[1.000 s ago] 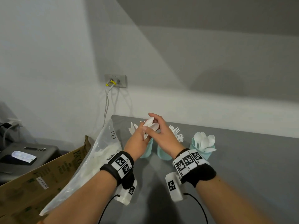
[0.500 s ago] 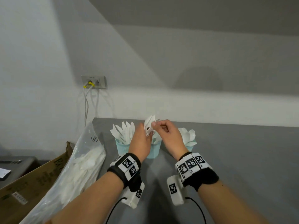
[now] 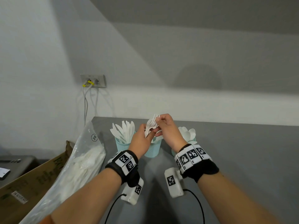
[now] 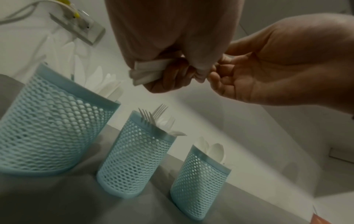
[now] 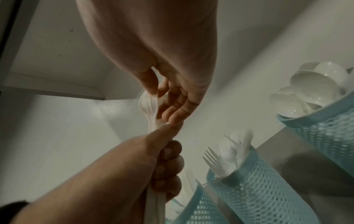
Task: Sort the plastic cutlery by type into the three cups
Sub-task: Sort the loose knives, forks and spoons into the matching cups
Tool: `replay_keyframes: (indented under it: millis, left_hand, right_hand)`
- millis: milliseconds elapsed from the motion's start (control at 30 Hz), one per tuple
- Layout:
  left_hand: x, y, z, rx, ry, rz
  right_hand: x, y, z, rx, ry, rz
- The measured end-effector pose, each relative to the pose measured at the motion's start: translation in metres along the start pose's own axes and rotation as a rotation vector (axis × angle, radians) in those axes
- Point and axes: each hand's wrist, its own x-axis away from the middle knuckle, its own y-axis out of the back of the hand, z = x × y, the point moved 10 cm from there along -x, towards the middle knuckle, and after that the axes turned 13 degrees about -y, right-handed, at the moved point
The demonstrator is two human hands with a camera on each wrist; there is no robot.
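three pale blue mesh cups stand upright in a row on the grey table: the left cup (image 3: 123,145) holds white plastic knives (image 3: 124,130), the middle cup (image 4: 134,153) holds white forks (image 4: 157,119) with tines up, and the right cup (image 4: 201,180) holds white spoons (image 5: 314,89) with bowls up. a bunch of nested white forks (image 3: 152,124) is held above the middle cup, tines upward and handles down, the handle ends (image 4: 147,72) fanned slightly.

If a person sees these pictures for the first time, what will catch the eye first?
Both hands meet above the middle cup: the left hand grips a bundle of white plastic forks and the right hand pinches their heads. Behind stand three blue mesh cups holding knives, forks and spoons.
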Motion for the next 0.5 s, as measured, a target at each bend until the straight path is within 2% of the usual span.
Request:
replay_keyframes:
  millis: [167,333,400,500]
  left_hand:
    - [-0.007,0.006,0.009,0.033,0.045,0.026]
    - [-0.013,0.03,0.025,0.069,0.094,-0.103]
    - [-0.014,0.035,0.027,0.137,0.093,-0.135]
    - [-0.016,0.036,0.016,0.191,0.036,-0.132]
  right_hand:
    - [-0.004,0.008,0.035,-0.024,0.065,-0.052]
    - [0.007,0.043,0.083,-0.171,0.292,-0.238]
    - [0.004,0.046,0.074,-0.083,0.286,-0.296]
    - [-0.011,0.034,0.026,0.092,0.181,-0.264]
